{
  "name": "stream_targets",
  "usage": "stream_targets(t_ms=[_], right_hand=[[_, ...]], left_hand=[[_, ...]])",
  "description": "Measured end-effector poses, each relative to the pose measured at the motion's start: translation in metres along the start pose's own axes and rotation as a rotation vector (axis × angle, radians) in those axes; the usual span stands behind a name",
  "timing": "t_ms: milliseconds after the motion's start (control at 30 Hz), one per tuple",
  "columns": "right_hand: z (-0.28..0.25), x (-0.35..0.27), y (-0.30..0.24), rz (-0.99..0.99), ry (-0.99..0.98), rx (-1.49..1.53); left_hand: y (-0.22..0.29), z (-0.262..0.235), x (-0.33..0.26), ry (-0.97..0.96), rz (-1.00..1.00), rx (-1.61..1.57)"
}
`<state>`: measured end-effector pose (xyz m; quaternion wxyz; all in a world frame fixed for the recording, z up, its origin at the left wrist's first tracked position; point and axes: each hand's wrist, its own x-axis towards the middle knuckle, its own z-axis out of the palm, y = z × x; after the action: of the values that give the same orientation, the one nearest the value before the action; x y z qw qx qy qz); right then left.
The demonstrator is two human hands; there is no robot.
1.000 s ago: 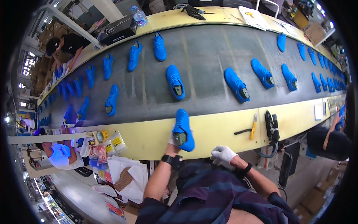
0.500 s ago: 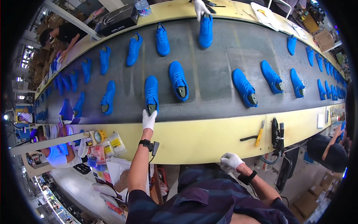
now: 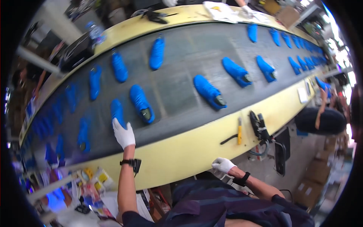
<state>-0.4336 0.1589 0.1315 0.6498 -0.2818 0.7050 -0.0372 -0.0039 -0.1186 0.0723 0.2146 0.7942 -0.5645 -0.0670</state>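
A long dark conveyor belt (image 3: 181,87) with a pale yellow rim runs across the view, and everything here is placed against it. On the belt lie bright blue shoes; about a dozen can be counted clearly, and more crowd together at both far ends, where blur makes the number hard to tell.

The left hand (image 3: 124,133), in a white glove, reaches onto the belt's near edge. Its fingers are spread flat, and the fingertips touch the heel end of one blue shoe (image 3: 117,112) without closing on it. That shoe lies lengthwise across the belt, plain blue with no visible markings, toe pointing to the far rim. Just beside it, toward the belt's middle, lies a second blue shoe (image 3: 141,103) with a dark opening at its heel. Farther along the belt is a third shoe (image 3: 210,91), also with a dark heel opening.

The right hand (image 3: 223,165), also in a white glove, rests against the belt's near yellow rim, below the belt, fingers loosely curled together and holding nothing. Each wrist carries one dark band.

On the near rim, beside the belt, lie one yellow-handled tool (image 3: 239,131) and one black device (image 3: 258,125) with cables hanging down.
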Motion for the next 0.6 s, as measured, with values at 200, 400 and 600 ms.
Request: stream_targets(t_ms=[200,400,600], right_hand=[[0.026,0.004,0.014,0.019,-0.148,-0.051],[0.012,-0.029,0.054,-0.031,0.028,0.105],[0.009,-0.048,0.128,0.126,0.094,0.15]], left_hand=[[0.001,0.089,0.021,-0.367,-0.375,-0.248],[-0.044,0.122,0.05,-0.178,-0.302,-0.54],[-0.011,0.06,-0.005,-0.798,-0.667,-1.137]])
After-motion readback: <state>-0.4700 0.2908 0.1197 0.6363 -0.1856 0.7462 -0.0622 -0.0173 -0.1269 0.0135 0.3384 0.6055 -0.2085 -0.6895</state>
